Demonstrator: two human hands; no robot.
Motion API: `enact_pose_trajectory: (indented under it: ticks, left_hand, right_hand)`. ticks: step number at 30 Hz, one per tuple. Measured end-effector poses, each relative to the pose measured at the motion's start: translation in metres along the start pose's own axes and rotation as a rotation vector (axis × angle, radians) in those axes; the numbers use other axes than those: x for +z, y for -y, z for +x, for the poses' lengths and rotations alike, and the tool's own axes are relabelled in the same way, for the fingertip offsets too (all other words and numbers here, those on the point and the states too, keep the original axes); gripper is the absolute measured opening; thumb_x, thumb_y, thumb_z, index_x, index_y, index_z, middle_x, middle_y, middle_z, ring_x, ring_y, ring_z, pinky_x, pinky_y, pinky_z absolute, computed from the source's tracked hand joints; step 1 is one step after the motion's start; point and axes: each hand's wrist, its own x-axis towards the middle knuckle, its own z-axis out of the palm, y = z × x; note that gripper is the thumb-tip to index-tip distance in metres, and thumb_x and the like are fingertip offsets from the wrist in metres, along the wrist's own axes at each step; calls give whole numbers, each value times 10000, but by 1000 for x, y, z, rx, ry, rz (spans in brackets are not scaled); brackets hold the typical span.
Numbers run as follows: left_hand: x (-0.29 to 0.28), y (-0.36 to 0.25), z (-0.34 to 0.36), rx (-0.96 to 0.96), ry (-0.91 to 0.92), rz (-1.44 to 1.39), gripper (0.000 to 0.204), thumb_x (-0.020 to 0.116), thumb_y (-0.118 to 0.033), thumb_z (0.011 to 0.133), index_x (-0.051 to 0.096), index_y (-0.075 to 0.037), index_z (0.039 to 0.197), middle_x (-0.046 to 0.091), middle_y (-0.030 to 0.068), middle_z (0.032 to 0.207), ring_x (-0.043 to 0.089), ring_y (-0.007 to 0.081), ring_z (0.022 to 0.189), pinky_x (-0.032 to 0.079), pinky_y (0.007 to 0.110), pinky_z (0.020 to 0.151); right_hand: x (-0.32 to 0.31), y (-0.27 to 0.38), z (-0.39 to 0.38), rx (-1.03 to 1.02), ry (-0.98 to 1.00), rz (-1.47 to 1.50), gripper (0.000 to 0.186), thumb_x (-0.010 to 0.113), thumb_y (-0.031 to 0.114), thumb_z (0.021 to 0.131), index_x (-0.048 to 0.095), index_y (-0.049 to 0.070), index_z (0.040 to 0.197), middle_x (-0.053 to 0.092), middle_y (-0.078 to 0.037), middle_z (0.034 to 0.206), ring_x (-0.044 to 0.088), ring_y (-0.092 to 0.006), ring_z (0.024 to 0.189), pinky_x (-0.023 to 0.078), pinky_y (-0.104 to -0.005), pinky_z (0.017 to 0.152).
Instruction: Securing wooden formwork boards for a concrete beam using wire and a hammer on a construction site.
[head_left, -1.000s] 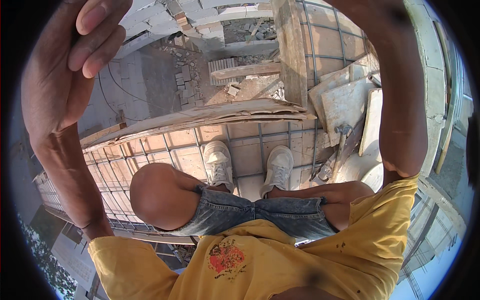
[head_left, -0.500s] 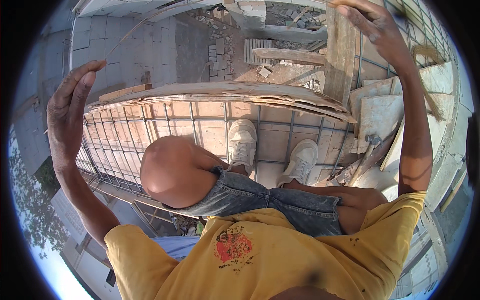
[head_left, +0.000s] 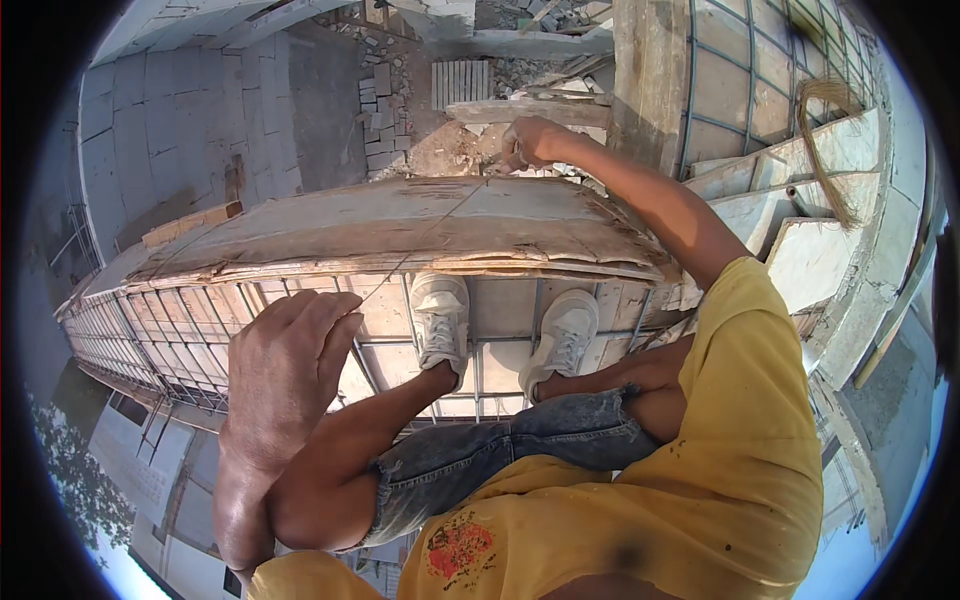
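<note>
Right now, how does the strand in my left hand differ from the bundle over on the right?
The strand is a single thin line; the bundle is many strands together.
The strand runs nearly straight on a slant; the bundle bends over in a curve.
The strand is pinched in your left hand; the bundle lies unheld, across pale boards.
Both look brownish.

A thin wire [head_left: 425, 245] slants from the left hand [head_left: 280, 375] to the right hand [head_left: 530, 145], barring any pass along the plywood stack [head_left: 345, 235]. Left of it, room opens above the boards up to a timber strip [head_left: 190, 223]. A post [head_left: 648, 95] blocks beyond the far right corner; shoes [head_left: 437, 315] crowd the near edge.
</note>
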Motion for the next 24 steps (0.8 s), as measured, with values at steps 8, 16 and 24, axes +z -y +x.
enact_pose_trajectory:
  ticks: [8,16,24]
  left_hand:
    - [19,0,4,9,-73,-73,131,643,-98,874,668,-40,989,596,118,737,586,297,654,466,387,588]
    - [10,-19,18,7,37,-26,129,650,-93,864,674,-19,966,610,111,738,613,293,678,499,395,611]
    - [-11,-29,18,-30,196,-78,162,692,-63,811,681,-16,965,617,125,757,623,272,704,502,382,620]
  right_hand:
    - [41,-22,44,66,150,419,158,700,33,808,720,4,962,680,-69,788,598,-105,666,456,-261,579]
    - [41,-10,37,-127,-11,-159,185,676,107,721,739,38,881,709,-159,956,697,-305,812,549,-406,703]
    - [43,28,-2,-420,30,-743,163,616,78,775,717,15,885,690,-163,932,682,-314,927,547,-443,790]
